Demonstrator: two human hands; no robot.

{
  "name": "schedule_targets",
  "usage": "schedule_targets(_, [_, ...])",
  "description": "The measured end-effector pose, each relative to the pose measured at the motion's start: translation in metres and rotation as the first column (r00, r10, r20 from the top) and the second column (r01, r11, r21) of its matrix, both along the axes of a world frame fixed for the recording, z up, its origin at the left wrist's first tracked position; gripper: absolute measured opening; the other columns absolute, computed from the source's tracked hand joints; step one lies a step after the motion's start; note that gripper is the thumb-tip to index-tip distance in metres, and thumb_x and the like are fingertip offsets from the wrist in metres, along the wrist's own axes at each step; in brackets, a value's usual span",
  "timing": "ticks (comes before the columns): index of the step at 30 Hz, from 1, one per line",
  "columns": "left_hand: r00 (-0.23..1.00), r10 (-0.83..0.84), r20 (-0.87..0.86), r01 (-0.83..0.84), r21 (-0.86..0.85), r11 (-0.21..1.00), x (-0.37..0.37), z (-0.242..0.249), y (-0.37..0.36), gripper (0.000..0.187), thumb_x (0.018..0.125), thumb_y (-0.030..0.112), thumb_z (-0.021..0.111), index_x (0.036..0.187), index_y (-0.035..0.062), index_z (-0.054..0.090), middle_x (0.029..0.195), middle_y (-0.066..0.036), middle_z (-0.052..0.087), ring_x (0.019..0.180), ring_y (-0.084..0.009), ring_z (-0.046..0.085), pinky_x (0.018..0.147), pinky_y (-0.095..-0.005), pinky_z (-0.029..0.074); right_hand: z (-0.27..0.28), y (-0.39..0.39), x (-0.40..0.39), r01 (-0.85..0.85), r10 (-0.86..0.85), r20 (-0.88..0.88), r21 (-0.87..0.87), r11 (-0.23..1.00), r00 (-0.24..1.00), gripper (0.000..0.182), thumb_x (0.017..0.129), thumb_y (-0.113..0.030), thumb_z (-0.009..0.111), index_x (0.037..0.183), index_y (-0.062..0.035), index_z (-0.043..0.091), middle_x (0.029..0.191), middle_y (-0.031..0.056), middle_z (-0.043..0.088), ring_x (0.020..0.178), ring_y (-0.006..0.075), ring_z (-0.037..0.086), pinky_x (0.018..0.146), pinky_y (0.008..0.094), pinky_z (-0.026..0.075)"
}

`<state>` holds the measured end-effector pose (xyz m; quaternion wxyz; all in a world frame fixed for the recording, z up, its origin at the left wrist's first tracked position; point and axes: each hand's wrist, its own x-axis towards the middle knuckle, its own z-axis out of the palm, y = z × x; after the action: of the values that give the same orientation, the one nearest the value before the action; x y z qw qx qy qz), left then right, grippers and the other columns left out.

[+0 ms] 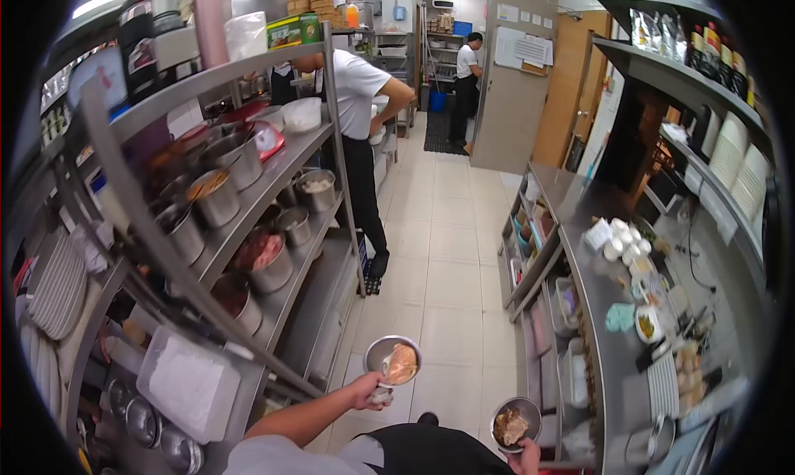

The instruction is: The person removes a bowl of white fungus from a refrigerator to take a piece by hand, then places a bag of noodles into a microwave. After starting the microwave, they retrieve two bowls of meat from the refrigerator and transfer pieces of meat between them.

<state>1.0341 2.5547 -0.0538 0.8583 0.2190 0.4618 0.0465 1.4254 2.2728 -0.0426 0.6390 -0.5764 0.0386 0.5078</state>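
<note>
At the lower centre, my left hand [367, 392] grips the lower edge of a round metal bowl [373, 356] with a pinkish-orange piece of food [402, 363] in it. Something whitish shows beside my fingers below the bowl. Further right and lower, my right hand [524, 458] holds a second metal bowl [530, 410] by its rim. Brown, cooked-looking food [511, 425] lies inside that one. Both bowls are above the tiled floor, apart from each other.
A metal shelf rack [291, 164] with pots stands on the left. A person in a white shirt [354, 94] stands just beyond it; another person [467, 81] is further back. On the right runs a steel counter [592, 268] with cups and plates. A tiled aisle [426, 226] lies between.
</note>
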Motion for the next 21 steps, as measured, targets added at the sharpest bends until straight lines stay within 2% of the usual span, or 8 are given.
schedule_targets(1, [0.999,0.034,0.026,-0.034,0.023,0.999,-0.001,-0.003,0.029,0.03,0.084,0.033,0.044,0.095,0.0074,0.056,0.079,-0.01,0.063,0.065,-0.0235,0.063,0.053,-0.0356,0.05,-0.02,0.04,0.02,-0.025,0.025,0.026,-0.029,0.999,0.999,0.036,0.084,-0.011,0.053,0.117,0.0041,0.053,0.107,0.0146,0.063,0.095,0.0289,0.064,0.081,0.0434,0.057])
schedule_targets(3, [0.999,0.033,-0.043,-0.033,-0.001,0.999,0.003,0.014,0.068,0.03,0.083,0.032,0.043,0.095,0.0073,0.057,0.08,-0.01,0.063,0.067,-0.024,0.064,0.053,-0.0355,0.05,0.014,0.141,0.029,0.075,-0.08,0.059,0.079,0.994,0.995,0.049,0.07,-0.003,0.05,0.119,0.0013,0.049,0.109,0.0173,0.061,0.096,0.0349,0.064,0.079,0.0521,0.057])
schedule_targets(4, [0.995,0.047,-0.083,-0.049,-0.014,0.999,0.012,0.03,0.088,0.03,0.083,0.031,0.041,0.095,0.0077,0.057,0.082,-0.01,0.064,0.071,-0.0242,0.065,0.053,-0.0354,0.05,0.011,0.187,0.053,-0.01,0.003,0.051,0.135,0.991,0.999,0.048,0.07,-0.001,0.049,0.117,0.0058,0.049,0.11,0.0204,0.059,0.096,0.0376,0.065,0.081,0.0541,0.057])
schedule_targets(9, [0.988,0.151,-0.038,-0.152,-0.037,0.988,0.043,0.005,0.205,0.032,0.083,0.03,0.041,0.096,0.0066,0.057,0.085,-0.011,0.064,0.076,-0.025,0.065,0.057,-0.0362,0.052,0.026,0.416,0.105,-0.188,0.193,-0.01,0.17,0.967,0.981,0.044,0.072,0.003,0.05,0.116,0.0005,0.042,0.107,0.0183,0.057,0.092,0.0335,0.063,0.076,0.0489,0.057])
schedule_targets(12, [0.98,0.196,0.025,-0.192,-0.119,0.974,0.079,-0.008,0.292,0.033,0.082,0.03,0.042,0.096,0.0057,0.057,0.087,-0.011,0.064,0.077,-0.0267,0.065,0.059,-0.0371,0.052,0.054,0.526,0.105,-0.26,0.238,0.13,0.191,0.947,0.963,0.043,0.075,0.0,0.05,0.117,0.0059,0.047,0.108,0.0195,0.06,0.093,0.0311,0.065,0.076,0.0458,0.058])
schedule_targets(15, [0.985,0.173,0.011,-0.17,-0.116,0.979,0.101,-0.021,0.385,0.032,0.082,0.03,0.042,0.096,0.0053,0.057,0.087,-0.012,0.064,0.077,-0.0281,0.065,0.059,-0.0376,0.052,0.031,0.604,0.113,-0.258,0.248,0.07,0.228,0.939,0.966,0.047,0.075,0.0,0.049,0.121,0.0064,0.044,0.113,0.0207,0.058,0.096,0.0324,0.064,0.079,0.0481,0.058])
schedule_targets(18, [0.989,0.145,0.014,-0.144,-0.064,0.988,0.145,-0.014,0.49,0.032,0.082,0.031,0.042,0.095,0.0062,0.057,0.084,-0.011,0.063,0.078,-0.0288,0.065,0.06,-0.0387,0.052,0.017,0.653,0.145,-0.131,0.153,-0.121,0.167,0.977,0.981,0.038,0.072,0.003,0.048,0.109,0.009,0.05,0.089,0.0181,0.062,0.071,0.0318,0.066,0.062,0.0444,0.058])
schedule_targets(21, [0.988,0.115,0.101,-0.103,-0.116,0.988,0.183,-0.004,0.588,0.032,0.082,0.032,0.042,0.094,0.007,0.056,0.085,-0.011,0.063,0.077,-0.0292,0.065,0.061,-0.039,0.052,0.002,0.691,0.192,-0.175,0.18,-0.069,0.07,0.982,0.981,0.041,0.072,0.001,0.049,0.112,0.01,0.049,0.096,0.0215,0.062,0.078,0.0341,0.067,0.064,0.0479,0.059])
